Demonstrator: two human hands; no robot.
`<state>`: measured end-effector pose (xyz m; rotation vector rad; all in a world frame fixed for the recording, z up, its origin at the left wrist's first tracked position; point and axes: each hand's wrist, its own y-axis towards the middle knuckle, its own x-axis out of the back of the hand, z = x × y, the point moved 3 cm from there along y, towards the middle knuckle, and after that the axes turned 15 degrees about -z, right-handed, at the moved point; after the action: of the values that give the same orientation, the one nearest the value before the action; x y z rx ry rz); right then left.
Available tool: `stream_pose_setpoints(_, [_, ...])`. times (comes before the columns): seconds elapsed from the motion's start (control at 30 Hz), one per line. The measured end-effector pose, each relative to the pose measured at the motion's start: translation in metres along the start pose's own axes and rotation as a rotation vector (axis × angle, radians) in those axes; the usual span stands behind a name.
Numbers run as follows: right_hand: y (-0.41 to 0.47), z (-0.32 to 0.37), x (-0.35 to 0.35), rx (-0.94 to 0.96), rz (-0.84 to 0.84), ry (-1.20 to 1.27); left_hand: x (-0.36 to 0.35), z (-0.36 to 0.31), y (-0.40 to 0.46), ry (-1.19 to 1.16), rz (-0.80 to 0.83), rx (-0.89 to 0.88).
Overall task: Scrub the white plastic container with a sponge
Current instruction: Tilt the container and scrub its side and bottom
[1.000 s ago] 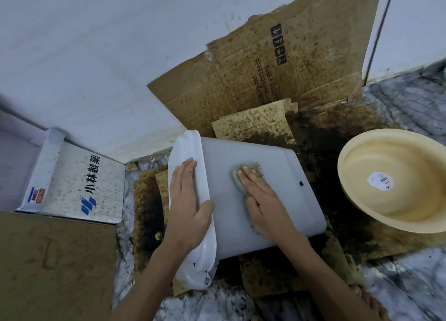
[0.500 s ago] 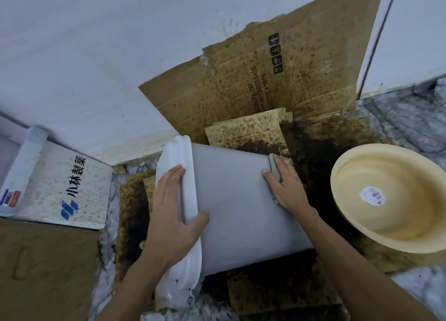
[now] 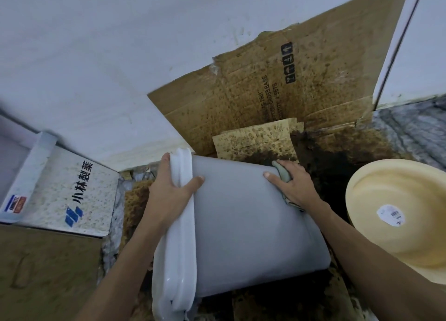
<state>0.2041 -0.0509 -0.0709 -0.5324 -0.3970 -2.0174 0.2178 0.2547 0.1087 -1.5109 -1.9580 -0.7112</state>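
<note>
The white plastic container [image 3: 241,224] lies on its side on wet, stained cardboard, its thick rim pointing left and its base pointing right. My left hand [image 3: 169,195] grips that rim near the top, thumb on the container's wall. A grey-green sponge [image 3: 282,173] is pressed against the far upper edge of the base end. My right hand [image 3: 294,185] holds the sponge there, fingers wrapped over the edge; most of the sponge is hidden under the hand.
A cream plastic basin [image 3: 395,214] with a sticker sits at the right. Stained cardboard [image 3: 277,91] leans against the white wall behind. A white printed box [image 3: 67,188] lies at the left, above a brown board [image 3: 43,272]. Marbled floor [image 3: 415,127] shows at the far right.
My right hand slid the sponge from the middle of the container's wall to its far base edge. The left hand shifted up along the rim. The container looms larger in view.
</note>
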Motion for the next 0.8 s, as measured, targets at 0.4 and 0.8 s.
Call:
stream_pose_setpoints(0.4, [-0.014, 0.047, 0.041, 0.165, -0.439, 0.157, 0.033, -0.021, -0.041, -0.136, -0.147, -0.266])
stream_pose_setpoints(0.8, [-0.038, 0.042, 0.077, 0.141, -0.585, 0.24, 0.041, -0.031, -0.09, -0.353, -0.166, -0.591])
